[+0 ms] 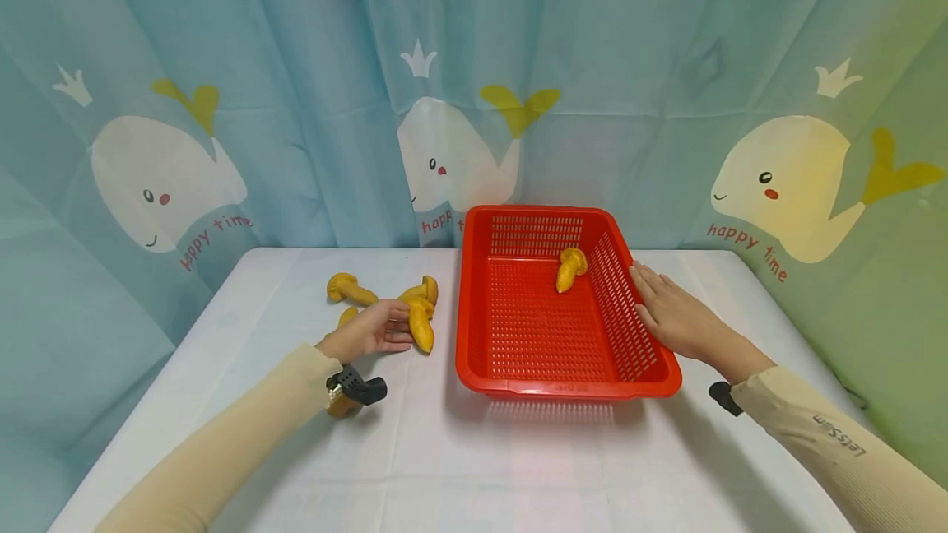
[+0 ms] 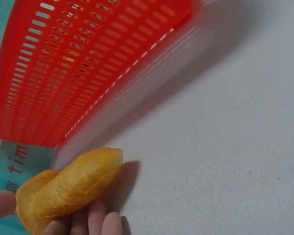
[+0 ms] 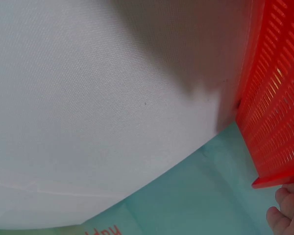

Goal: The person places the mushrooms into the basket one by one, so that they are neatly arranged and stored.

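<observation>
One down, by the look of things — seeing a single yellow mushroom (image 1: 569, 270) inside the red basket (image 1: 570, 390), over toward its far right corner. Calling that the done part. Working on number two with the left hand (image 1: 376, 327): pinching a second mushroom (image 1: 420, 326) between thumb and fingers, with the thumb against the cap and the fingers along the stem in the left wrist view. Holding this one outside the basket, off to its left, so not counting it yet. Not managing to tell from these angles about full lift-off from the white table (image 1: 444, 467).

Over on the other side, resting the right hand (image 1: 677, 315) against the basket's right rim, with fingers straight and side by side. Guessing at steadying duty there.

As for leftovers, spotting a third mushroom (image 1: 428, 286) right behind the pinched one, plus a leftmost mushroom (image 1: 346, 288) nearby. Also catching a yellow bit (image 1: 348, 315) behind the left wrist and a brownish bit (image 1: 342, 410) under the black wrist camera (image 1: 363, 386) — both too covered up for identifying properly. Reckoning on early days, then: leaving at least two, maybe four, on the table.
</observation>
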Demonstrator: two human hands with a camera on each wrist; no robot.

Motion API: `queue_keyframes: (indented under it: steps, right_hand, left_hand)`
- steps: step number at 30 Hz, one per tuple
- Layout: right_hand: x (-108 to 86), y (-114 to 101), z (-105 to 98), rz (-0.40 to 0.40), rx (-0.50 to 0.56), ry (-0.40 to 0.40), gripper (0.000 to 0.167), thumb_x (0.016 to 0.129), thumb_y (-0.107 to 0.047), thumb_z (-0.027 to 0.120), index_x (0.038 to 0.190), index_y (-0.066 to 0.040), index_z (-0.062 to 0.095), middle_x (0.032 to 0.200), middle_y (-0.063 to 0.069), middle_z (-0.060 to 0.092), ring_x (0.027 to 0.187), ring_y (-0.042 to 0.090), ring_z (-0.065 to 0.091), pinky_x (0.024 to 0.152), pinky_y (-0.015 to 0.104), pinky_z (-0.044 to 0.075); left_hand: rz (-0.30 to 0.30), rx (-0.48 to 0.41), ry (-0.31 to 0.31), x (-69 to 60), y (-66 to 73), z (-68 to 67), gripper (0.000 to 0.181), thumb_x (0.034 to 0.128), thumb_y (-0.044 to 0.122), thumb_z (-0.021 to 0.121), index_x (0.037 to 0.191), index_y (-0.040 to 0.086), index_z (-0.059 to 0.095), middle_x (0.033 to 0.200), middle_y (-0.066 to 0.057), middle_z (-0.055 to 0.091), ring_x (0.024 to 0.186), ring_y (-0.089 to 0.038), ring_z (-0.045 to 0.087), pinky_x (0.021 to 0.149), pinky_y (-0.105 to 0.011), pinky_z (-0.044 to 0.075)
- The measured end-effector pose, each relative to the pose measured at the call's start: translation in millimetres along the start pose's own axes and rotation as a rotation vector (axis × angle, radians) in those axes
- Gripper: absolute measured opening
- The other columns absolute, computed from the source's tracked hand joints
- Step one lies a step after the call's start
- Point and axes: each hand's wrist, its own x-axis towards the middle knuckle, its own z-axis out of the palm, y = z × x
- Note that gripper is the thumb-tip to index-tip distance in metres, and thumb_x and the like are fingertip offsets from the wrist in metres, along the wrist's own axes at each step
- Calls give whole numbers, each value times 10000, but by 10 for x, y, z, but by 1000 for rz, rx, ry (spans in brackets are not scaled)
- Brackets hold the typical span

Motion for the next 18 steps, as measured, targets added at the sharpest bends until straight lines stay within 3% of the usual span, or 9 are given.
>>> queue_keyframes:
  steps: [7,12,15,18]
  right_hand:
    - [9,-1,-1,6,-1,0,618,990,-226,373,1466,84,129,1531,278,157,1410,434,166,1125,597,191]
    - [10,-1,0,1,1,3,614,992,-228,371,1465,85,135,1530,279,160,1408,436,170,1123,599,194]
    - [7,1,1,-2,3,2,615,994,-231,368,1466,84,130,1531,280,156,1408,438,167,1123,599,192]
    - [5,-1,-1,-2,3,2,617,992,-228,371,1466,84,129,1531,279,153,1408,440,164,1124,601,189]
  left_hand:
    - [22,-122,-22,-45,31,-7,557,974,179,363,1444,-66,194,1501,-254,228,1299,-421,365,1110,-486,324]
    - [44,-145,-23,-97,93,-36,425,974,173,363,1357,-5,317,1468,-238,269,1311,-457,349,1099,-500,328]
    - [54,-127,-27,-128,144,-53,342,967,179,373,1273,27,373,1381,-205,346,1204,-413,451,1090,-492,341]
    - [62,-116,-21,-151,215,-70,403,963,196,390,1326,30,338,1366,-189,355,1062,-337,514,1078,-472,360]
